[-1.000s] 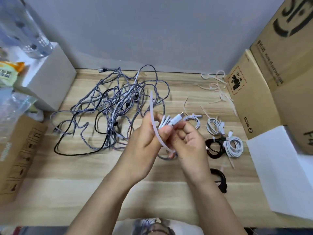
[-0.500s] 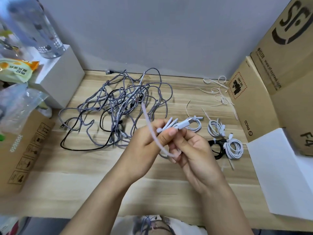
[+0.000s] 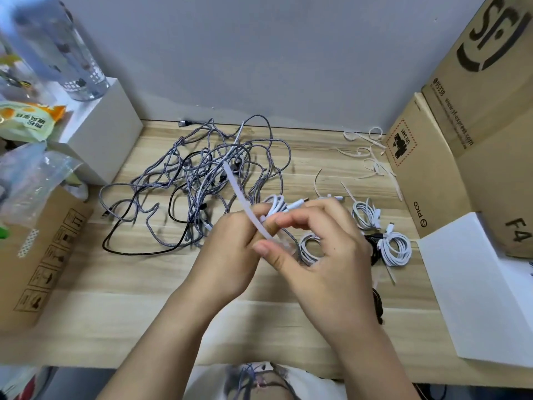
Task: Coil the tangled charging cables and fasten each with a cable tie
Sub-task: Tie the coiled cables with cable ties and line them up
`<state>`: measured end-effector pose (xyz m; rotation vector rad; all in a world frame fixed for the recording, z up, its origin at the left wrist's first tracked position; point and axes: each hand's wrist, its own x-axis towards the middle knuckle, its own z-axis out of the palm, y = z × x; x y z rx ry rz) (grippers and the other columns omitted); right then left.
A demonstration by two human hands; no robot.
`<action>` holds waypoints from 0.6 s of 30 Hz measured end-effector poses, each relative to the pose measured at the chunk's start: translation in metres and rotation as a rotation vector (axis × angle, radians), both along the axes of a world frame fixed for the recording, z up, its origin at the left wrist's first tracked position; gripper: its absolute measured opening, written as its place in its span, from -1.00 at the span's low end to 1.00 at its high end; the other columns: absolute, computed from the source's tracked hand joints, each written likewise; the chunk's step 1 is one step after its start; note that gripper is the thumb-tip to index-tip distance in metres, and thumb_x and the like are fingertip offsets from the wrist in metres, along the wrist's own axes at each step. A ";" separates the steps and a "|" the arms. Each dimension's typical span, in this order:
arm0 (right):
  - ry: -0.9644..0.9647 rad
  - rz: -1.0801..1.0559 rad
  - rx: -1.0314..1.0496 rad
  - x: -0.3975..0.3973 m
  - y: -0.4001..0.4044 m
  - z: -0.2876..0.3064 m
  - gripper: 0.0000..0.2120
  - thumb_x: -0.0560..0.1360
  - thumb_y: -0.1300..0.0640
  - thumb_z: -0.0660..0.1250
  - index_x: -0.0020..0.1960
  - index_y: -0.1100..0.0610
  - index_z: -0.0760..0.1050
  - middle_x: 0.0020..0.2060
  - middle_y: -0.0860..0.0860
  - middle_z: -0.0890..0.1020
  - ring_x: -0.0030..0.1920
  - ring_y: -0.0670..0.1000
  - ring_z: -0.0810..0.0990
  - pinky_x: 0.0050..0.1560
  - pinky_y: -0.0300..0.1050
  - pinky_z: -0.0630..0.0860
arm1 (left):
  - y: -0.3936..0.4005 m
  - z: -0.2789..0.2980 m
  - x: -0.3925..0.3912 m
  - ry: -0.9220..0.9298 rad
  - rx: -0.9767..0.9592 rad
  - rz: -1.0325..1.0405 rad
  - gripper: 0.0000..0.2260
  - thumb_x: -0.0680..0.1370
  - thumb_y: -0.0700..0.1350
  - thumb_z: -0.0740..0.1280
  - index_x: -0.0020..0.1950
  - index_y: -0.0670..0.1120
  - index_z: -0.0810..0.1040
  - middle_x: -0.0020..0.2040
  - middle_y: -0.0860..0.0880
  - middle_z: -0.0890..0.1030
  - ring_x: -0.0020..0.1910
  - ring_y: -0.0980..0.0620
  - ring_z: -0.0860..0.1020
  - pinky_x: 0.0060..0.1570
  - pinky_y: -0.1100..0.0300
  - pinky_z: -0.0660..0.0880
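Observation:
Above the middle of the wooden table (image 3: 115, 307), my left hand (image 3: 227, 255) grips a small coil of white cable (image 3: 275, 207), whose plug sticks out to the right. A white cable tie (image 3: 245, 202) runs diagonally across the coil, its free end pointing up and left. My right hand (image 3: 326, 252) pinches the tie's lower end against the coil. A tangle of grey braided and black cables (image 3: 202, 183) lies behind my hands. Tied white coils (image 3: 396, 248) and a black coil (image 3: 375, 249) lie to the right. Loose cable ties (image 3: 369, 157) are scattered at the back right.
Cardboard boxes (image 3: 461, 125) stand along the right side, with a white sheet (image 3: 476, 290) in front. At the left are a white box (image 3: 98, 134) with a clear bottle (image 3: 66, 53) on it, plastic bags (image 3: 31, 166) and a flat cardboard box (image 3: 43, 255).
Both hands have shifted a little right and nearer with the coil. The tie now lies straighter across the coil, and my right fingers have closed over its lower end.

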<state>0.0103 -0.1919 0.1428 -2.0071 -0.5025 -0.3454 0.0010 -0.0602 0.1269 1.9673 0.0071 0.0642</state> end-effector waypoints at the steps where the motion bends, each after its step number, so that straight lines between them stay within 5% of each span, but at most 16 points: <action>1: -0.020 0.012 -0.025 0.001 0.003 0.000 -0.71 0.33 -0.13 0.40 -0.12 0.08 0.59 -0.18 -0.09 0.52 -0.10 0.01 0.54 -0.06 -0.05 0.47 | -0.001 0.000 -0.001 -0.002 0.053 -0.013 -0.84 0.47 0.06 0.15 -0.14 0.18 0.53 -0.26 0.09 0.60 -0.23 0.08 0.55 -0.21 0.03 0.52; 4: -0.035 0.056 0.044 0.002 0.002 0.003 -0.79 0.44 -0.07 0.33 -0.17 0.07 0.58 -0.24 -0.13 0.51 -0.17 0.00 0.51 -0.12 -0.09 0.42 | -0.004 -0.003 -0.001 -0.011 0.115 -0.048 -0.77 0.48 0.10 0.13 -0.07 0.11 0.55 -0.19 0.03 0.65 -0.12 -0.03 0.60 -0.13 0.00 0.52; 6: 0.148 0.193 0.376 -0.003 -0.003 0.010 -0.75 0.50 -0.12 0.26 -0.19 0.02 0.56 -0.30 -0.12 0.54 -0.25 -0.06 0.51 -0.17 -0.18 0.43 | -0.004 -0.003 0.000 0.001 0.074 -0.039 -0.68 0.47 0.24 0.10 -0.14 0.10 0.54 -0.30 -0.14 0.59 -0.25 -0.12 0.53 -0.22 -0.09 0.46; 8: 0.269 0.313 0.593 -0.009 -0.009 0.017 -0.76 0.50 -0.13 0.23 -0.22 -0.03 0.54 -0.37 -0.17 0.54 -0.37 -0.15 0.46 -0.25 -0.32 0.41 | -0.003 -0.002 0.002 0.023 -0.119 -0.022 -0.74 0.47 0.23 0.18 -0.25 0.15 0.56 -0.42 -0.09 0.50 -0.40 -0.03 0.44 -0.36 0.04 0.39; 11: 0.296 0.312 0.472 -0.012 -0.012 0.017 -0.76 0.50 0.01 0.27 -0.34 0.00 0.49 -0.46 -0.20 0.50 -0.42 -0.24 0.42 -0.25 -0.49 0.34 | -0.003 0.003 0.005 0.070 -0.352 0.022 -0.77 0.50 0.06 0.24 -0.26 0.02 0.60 -0.43 -0.08 0.35 -0.48 0.14 0.28 -0.48 0.37 0.21; 15: 0.326 0.242 0.346 -0.010 -0.010 0.011 -0.63 0.45 0.04 0.28 -0.44 0.21 0.33 -0.52 0.14 0.29 -0.44 0.00 0.23 -0.36 -0.44 0.26 | -0.005 0.008 0.003 0.058 -0.423 0.030 -0.77 0.50 -0.02 0.21 -0.22 -0.10 0.57 -0.44 -0.03 0.34 -0.51 0.22 0.25 -0.51 0.44 0.20; 18: 0.328 0.222 0.320 -0.009 -0.007 0.008 -0.58 0.43 0.04 0.28 -0.45 0.30 0.29 -0.53 0.18 0.23 -0.44 0.04 0.18 -0.33 -0.49 0.27 | -0.006 0.008 0.003 0.044 -0.390 0.038 -0.79 0.49 0.00 0.23 -0.23 -0.07 0.58 -0.46 0.09 0.37 -0.49 0.22 0.28 -0.49 0.44 0.22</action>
